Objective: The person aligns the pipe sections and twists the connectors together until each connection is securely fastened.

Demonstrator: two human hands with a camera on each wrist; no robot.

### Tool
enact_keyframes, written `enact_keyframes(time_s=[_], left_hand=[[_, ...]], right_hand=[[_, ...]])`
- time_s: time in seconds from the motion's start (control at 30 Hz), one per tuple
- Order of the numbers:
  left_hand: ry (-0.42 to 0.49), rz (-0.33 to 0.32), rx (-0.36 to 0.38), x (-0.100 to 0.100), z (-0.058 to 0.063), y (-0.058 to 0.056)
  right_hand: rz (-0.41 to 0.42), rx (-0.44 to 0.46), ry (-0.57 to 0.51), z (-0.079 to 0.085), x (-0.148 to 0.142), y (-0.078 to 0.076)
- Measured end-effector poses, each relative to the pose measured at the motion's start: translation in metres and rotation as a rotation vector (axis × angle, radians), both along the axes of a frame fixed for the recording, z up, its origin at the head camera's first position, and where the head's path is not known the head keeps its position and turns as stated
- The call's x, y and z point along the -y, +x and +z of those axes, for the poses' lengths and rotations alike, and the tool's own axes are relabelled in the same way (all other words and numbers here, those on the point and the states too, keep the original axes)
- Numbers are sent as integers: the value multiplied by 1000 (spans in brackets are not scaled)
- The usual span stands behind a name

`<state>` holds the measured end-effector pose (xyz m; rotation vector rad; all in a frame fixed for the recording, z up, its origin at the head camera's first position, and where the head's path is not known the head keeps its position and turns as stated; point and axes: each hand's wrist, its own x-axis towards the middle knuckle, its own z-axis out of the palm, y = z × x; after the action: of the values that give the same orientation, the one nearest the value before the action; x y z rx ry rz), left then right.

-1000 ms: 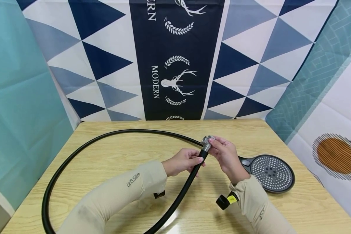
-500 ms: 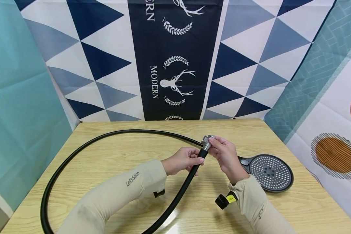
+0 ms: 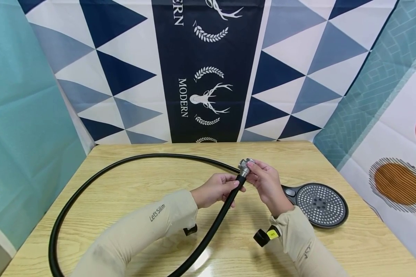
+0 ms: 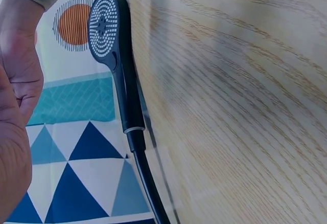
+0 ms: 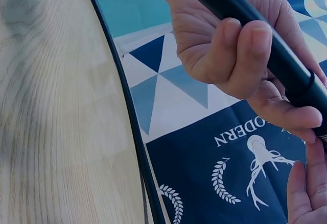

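Observation:
In the head view my left hand (image 3: 215, 191) grips the black shower hose (image 3: 202, 244) just below its metal end fitting (image 3: 243, 167). My right hand (image 3: 266, 184) pinches that silvery fitting between thumb and fingers. The right wrist view has the left hand (image 5: 204, 55) with its fingers curled round the hose (image 5: 225, 1), and part of the right hand (image 5: 310, 196) at the lower right edge. A grey shower head (image 3: 321, 205) with a pale-dotted face lies beside the right forearm. The left wrist view shows the hose (image 4: 148, 183) joined to the shower head's handle (image 4: 130, 101).
The hose loops widely over the left of the wooden table (image 3: 152, 173). Patterned cloth (image 3: 208, 77) hangs behind the table, with a teal sheet (image 3: 31, 115) at left and a white printed one (image 3: 398, 215) at right.
My left thumb and fingers have shifted slightly up the hose toward the metal fitting. My right hand keeps its pinch on the fitting, almost still.

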<state>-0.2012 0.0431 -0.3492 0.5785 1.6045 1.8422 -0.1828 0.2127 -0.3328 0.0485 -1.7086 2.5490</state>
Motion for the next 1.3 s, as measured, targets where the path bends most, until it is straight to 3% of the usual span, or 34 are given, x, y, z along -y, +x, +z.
enact_keyframes(time_s=[0.67, 1.03, 1.13, 1.3], left_hand=[[-68, 48, -52, 0, 3, -3], [-76, 70, -12, -8, -2, -1], [-66, 46, -12, -5, -3, -3], [-31, -49, 5, 3, -4, -6]], right_hand=[[-3, 18, 65, 1, 1, -2], [-6, 11, 46, -4, -5, 2], [2, 3, 44, -4, -3, 1], [15, -19, 43, -4, 2, -2]])
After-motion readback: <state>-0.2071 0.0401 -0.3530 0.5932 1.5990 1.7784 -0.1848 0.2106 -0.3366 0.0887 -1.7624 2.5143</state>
